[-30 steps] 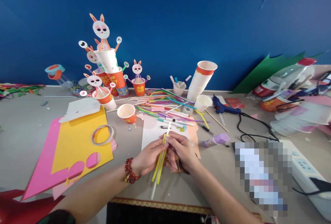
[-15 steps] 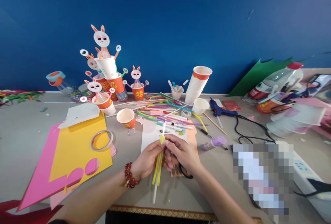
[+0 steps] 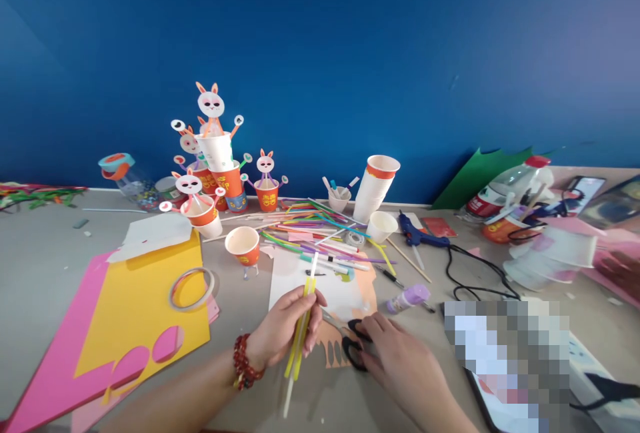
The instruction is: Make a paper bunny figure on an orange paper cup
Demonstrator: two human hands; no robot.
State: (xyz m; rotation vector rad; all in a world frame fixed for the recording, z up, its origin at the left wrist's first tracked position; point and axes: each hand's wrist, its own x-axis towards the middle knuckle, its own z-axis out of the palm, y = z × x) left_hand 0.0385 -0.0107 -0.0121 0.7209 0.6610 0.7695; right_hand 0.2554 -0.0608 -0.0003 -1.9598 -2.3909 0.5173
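Observation:
My left hand [image 3: 290, 320] is closed around a thin white stick [image 3: 290, 396] with narrow yellow strips [image 3: 293, 366] lying along it. The bundle is held tilted, its upper end leaning right; I cannot tell what the strips are made of. At the black-handled scissors [image 3: 345, 331], the thumb and fingers of my right hand [image 3: 395, 360] close on the handles. The scissors lie over an orange paper with cut-out shapes [image 3: 334, 352], blades pointing toward my left hand. Under them is a white sheet [image 3: 287, 280].
Rabbit-decorated paper cups [image 3: 217, 150] stand at the back left; stacked cups [image 3: 375, 186] at the back. Coloured sticks [image 3: 320, 223], a glue stick [image 3: 409, 298], a tape roll [image 3: 173, 293] and a glue gun [image 3: 420, 236] lie about. Another person's hand [image 3: 623, 270] is at the right edge.
My right hand has left the yellow strips and moved right and down to the scissors. The left hand keeps the bundle, slightly lower. The view has shifted.

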